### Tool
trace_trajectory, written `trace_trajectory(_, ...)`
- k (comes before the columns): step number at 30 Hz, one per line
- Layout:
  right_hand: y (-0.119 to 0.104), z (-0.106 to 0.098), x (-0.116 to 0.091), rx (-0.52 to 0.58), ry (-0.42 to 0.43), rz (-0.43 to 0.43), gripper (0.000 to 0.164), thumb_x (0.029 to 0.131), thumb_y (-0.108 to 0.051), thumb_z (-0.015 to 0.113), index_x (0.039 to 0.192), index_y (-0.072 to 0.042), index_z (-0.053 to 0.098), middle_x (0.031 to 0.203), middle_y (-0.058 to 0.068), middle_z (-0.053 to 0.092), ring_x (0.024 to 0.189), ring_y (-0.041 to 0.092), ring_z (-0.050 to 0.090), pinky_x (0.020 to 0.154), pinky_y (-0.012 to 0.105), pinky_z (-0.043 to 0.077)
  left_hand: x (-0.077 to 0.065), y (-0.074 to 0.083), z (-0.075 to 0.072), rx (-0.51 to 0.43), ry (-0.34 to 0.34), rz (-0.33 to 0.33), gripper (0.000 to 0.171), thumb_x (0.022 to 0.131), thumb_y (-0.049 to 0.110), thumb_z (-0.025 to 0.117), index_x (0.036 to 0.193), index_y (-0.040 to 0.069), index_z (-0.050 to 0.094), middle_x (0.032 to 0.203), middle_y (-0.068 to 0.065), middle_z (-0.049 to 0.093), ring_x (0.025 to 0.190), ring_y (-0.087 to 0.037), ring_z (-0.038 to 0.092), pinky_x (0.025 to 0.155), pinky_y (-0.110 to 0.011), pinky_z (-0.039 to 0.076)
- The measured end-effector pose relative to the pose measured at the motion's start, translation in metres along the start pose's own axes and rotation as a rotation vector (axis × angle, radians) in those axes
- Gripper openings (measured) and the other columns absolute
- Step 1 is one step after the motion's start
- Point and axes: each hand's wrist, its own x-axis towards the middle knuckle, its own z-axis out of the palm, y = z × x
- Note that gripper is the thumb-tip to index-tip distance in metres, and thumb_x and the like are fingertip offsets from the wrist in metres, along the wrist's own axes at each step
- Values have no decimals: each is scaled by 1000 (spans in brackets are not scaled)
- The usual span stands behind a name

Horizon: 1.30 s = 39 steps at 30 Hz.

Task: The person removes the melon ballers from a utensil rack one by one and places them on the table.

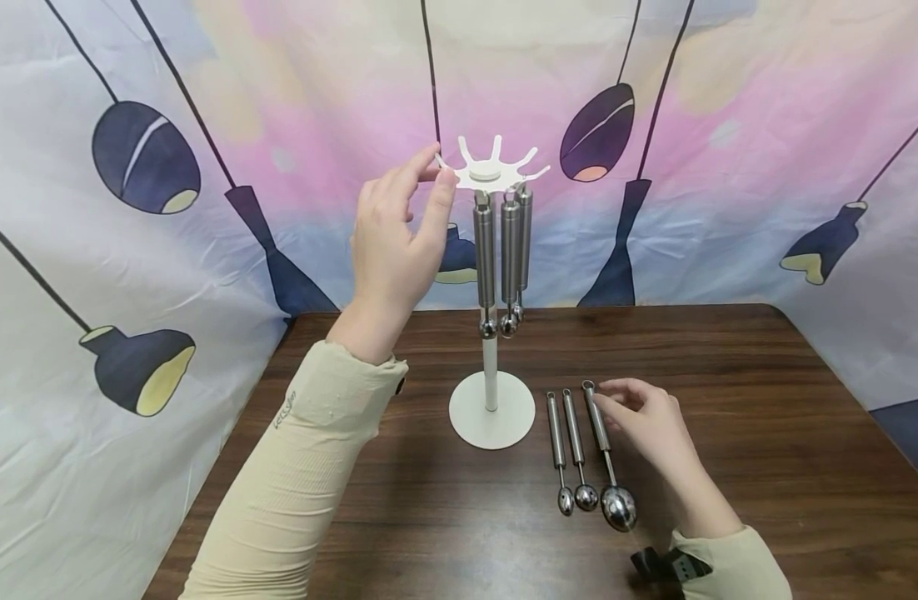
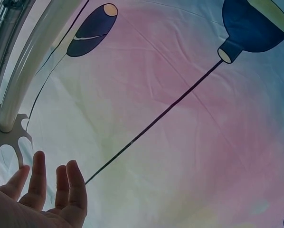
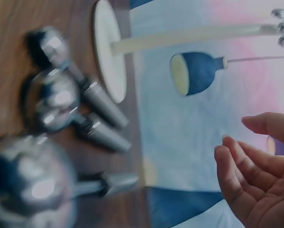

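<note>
Pinching rack (image 1: 486, 172), L hand (image 1: 393, 232), rear spoon (image 1: 527, 242) part-hid

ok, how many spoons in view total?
6: three spoons hang on the white stand, three more lie on the table to its right. Another could be hidden behind the hanging ones.

Bench (image 1: 736, 375): before the cloth (image 1: 331, 92). Stand (image 1: 491, 358): on the bench. Hanging spoons (image 1: 510, 250), three: from the stand's top, front and right. Lying spoons (image 1: 573, 427), three: side by side on the bench, right of the stand's base, handles toward the cloth. Left hand (image 1: 395, 233): at the stand's top left. Right hand (image 1: 654, 425): just right of the rightmost lying spoon.
</note>
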Motion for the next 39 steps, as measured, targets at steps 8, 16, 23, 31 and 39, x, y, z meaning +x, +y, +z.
trace_trajectory(8, -43, 0, -12, 134, 68, -91, 33, 92, -28, 70, 119, -8, 70, 96, 7, 76, 74, 2, 69, 67, 19, 53, 1, -1, 2, -19, 8, 5, 43, 100, 40, 49, 137, 21, 61, 122, 3, 69, 115, -20, 53, 85, -32, 46)
trace_trajectory(16, -69, 8, -17, 361, 94, -234, 22, 91, -10, 70, 111, 1, 70, 84, -11, 73, 76, 4, 71, 73, 20, 58, 0, -2, 2, -36, 26, 3, 43, 99, 40, 51, 135, 17, 61, 121, 3, 70, 116, -19, 54, 87, -32, 48)
trace_trajectory(23, -89, 16, -14, 383, 93, -328, 21, 90, -11, 72, 110, -4, 73, 89, -3, 76, 83, 7, 72, 72, 20, 57, -2, -2, 2, -42, 28, 6, 43, 99, 40, 51, 134, 17, 61, 120, 3, 70, 116, -17, 54, 87, -32, 49)
trace_trajectory(31, -111, 23, -3, 441, 84, -454, 26, 89, -4, 71, 115, -1, 71, 105, 19, 74, 93, 3, 71, 83, 19, 57, -2, -2, 2, -51, 30, 2, 43, 99, 41, 51, 134, 17, 61, 120, 3, 70, 116, -16, 54, 88, -32, 48)
trace_trajectory(39, -130, 31, 6, 444, 86, -459, 29, 86, -7, 75, 115, -4, 73, 108, 12, 75, 94, 3, 71, 86, 23, 57, -2, -3, 2, -47, 34, 10, 43, 99, 40, 53, 134, 15, 61, 120, 1, 70, 116, -19, 55, 88, -33, 49)
